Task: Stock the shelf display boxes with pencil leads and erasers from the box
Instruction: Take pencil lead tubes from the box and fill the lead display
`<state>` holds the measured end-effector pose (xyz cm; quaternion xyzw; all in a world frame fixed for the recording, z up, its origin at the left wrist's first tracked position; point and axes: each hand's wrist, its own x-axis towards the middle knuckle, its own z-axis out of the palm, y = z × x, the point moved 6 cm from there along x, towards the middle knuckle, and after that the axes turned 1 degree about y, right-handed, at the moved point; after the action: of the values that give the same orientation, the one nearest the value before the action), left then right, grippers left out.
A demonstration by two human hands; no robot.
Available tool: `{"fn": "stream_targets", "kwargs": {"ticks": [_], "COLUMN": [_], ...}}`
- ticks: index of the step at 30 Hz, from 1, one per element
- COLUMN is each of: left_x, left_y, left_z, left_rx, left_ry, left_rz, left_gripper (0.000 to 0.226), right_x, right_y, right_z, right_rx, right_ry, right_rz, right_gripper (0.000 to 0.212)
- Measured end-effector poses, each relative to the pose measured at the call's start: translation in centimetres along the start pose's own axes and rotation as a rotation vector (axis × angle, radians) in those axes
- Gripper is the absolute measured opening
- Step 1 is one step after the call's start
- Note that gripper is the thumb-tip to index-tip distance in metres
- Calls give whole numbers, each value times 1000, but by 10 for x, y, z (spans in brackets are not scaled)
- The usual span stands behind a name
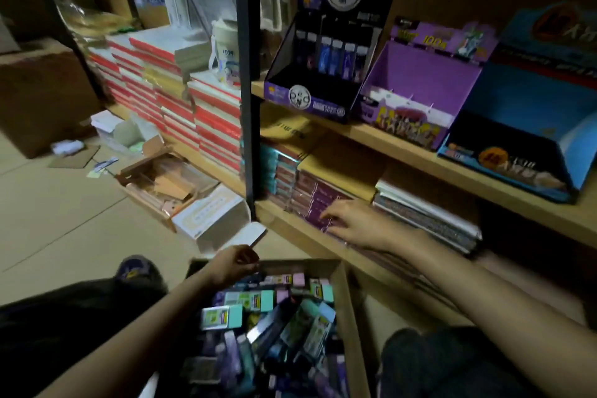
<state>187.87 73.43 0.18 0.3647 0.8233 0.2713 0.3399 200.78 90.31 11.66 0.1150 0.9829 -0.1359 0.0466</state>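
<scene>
An open cardboard box [347, 307] on the floor in front of me holds several mint and pink erasers [223, 315] and dark pencil lead cases [274, 339]. My left hand [234, 263] hovers over the box's far edge with curled fingers; whether it holds anything is unclear. My right hand [353, 224] rests with spread fingers on purple packs [315, 200] stacked on the lower shelf. On the upper shelf stand a black-and-purple display box [323, 74] with lead cases, an almost empty purple display box [416, 90] and a blue one [529, 126].
A black shelf post [248, 74] rises left of the display boxes. Stacks of red-and-white books [181, 100] fill the shelf on the left. Opened cartons [168, 181] and a white box [213, 216] lie on the floor. My knees frame the box.
</scene>
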Motion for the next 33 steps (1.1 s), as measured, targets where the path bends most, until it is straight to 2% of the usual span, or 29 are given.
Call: {"fn": "stream_targets", "kwargs": {"ticks": [8, 10, 13, 15, 17, 21, 23, 26, 28, 30, 33], "left_x": [-27, -36, -57, -69, -73, -65, -62, -62, -62, -64, -66], "left_y": [-96, -113, -135, -150, -161, -164, -160, -158, -158, -153, -148], "left_z": [119, 131, 135, 140, 154, 182, 189, 196, 196, 192, 178], "left_rx": [-154, -55, 126, 112, 78, 146, 201, 241, 299, 272, -30], "left_ry": [34, 89, 296, 371, 277, 25, -17, -32, -14, 73, 305], "left_rz": [-205, -230, -327, -476, -578, -575, -559, -544, -521, -475, -453], "left_gripper": [28, 35, 43, 57, 74, 81, 81, 80, 79, 71, 39], "right_x": [-42, -54, -69, -77, -85, -97, -100, -102, -100, -95, -83], "right_y": [37, 40, 41, 37, 32, 18, 9, 3, 4, 1, -8], "right_z": [188, 226, 273, 297, 315, 337, 344, 347, 347, 347, 347], "right_rx": [100, 119, 215, 309, 327, 399, 506, 589, 606, 652, 679], "right_ry": [-395, -478, -549, -545, -510, -404, -393, -392, -393, -385, -392], "right_rz": [255, 276, 404, 512, 586, 648, 645, 640, 636, 619, 536], "right_gripper": [28, 25, 24, 37, 53, 47, 45, 58, 64, 61, 56]}}
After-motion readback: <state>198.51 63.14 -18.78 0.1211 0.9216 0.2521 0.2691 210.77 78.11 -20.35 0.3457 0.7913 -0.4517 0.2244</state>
